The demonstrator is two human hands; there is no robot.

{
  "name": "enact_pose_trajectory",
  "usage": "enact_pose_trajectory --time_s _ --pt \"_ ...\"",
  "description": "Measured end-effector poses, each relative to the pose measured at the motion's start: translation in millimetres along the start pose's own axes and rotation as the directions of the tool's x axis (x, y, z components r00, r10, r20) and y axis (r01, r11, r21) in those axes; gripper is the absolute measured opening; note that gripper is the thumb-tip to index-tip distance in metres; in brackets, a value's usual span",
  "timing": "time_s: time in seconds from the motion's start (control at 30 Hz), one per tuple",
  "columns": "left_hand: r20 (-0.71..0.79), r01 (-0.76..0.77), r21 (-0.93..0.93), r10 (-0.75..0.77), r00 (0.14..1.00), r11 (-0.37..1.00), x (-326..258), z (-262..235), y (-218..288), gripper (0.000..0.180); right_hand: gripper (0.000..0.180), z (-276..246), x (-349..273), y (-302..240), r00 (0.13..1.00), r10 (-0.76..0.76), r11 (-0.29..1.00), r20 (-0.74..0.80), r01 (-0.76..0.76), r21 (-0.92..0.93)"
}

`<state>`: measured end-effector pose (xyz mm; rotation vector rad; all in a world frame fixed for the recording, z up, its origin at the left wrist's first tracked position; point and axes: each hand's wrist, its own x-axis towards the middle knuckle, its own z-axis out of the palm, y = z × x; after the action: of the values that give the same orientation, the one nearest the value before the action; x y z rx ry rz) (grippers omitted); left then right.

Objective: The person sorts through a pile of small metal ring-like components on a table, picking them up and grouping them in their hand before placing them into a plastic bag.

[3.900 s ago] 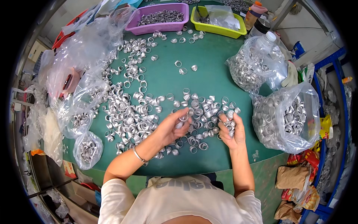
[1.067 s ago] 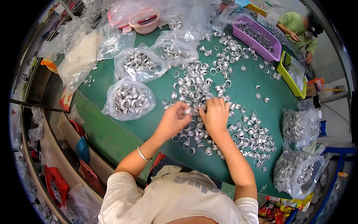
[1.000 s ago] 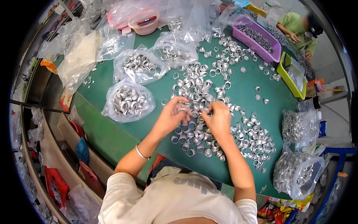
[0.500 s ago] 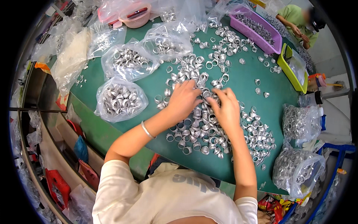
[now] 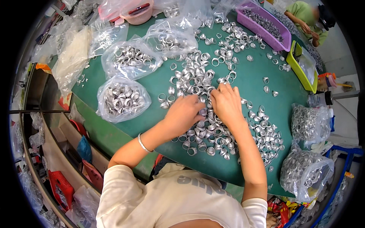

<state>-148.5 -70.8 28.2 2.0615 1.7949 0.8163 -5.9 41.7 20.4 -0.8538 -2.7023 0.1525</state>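
Many silver-coloured metal rings (image 5: 195,76) lie in a loose heap on the green tabletop (image 5: 253,79), stretching from the far side down towards me. Over the heap's middle, my left hand (image 5: 183,113) has its fingers bent and its thumb apart from them, touching rings; slight blur covers the fingertips. Close beside it, my right hand (image 5: 227,103) reaches down among the rings with fingers curled. Whatever lies under its fingertips is hidden. A clear plastic bag (image 5: 122,99) of rings stands left of my left hand, with another ring-filled bag (image 5: 131,59) beyond it.
A purple basket (image 5: 283,46) of small metal parts and a lime-green tray (image 5: 312,86) sit far right. More bagged rings (image 5: 306,176) stand at the right edge. Far left, a pink basket (image 5: 138,19) holds a red-handled tool. Another person (image 5: 308,22) works at the far right.
My left hand has drawn back towards me over the heap. My right hand has moved slightly away from me and left, its fingers now bent more closely over the rings.
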Motion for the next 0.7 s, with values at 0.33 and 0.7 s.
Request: enact_pose_trajectory --time_s 0.33,0.7 --pt "-0.003 0.146 -0.381 -0.160 0.987 0.913 -11 7 2 0.015 0.009 -31 -57 17 0.923 0.126 -0.619 0.365 -0.214 0.756" --pt "-0.059 0.113 -0.327 -0.140 0.988 0.938 -21 14 8 0.027 0.028 -32 -90 10 0.834 0.284 -0.850 0.472 -0.009 0.527"
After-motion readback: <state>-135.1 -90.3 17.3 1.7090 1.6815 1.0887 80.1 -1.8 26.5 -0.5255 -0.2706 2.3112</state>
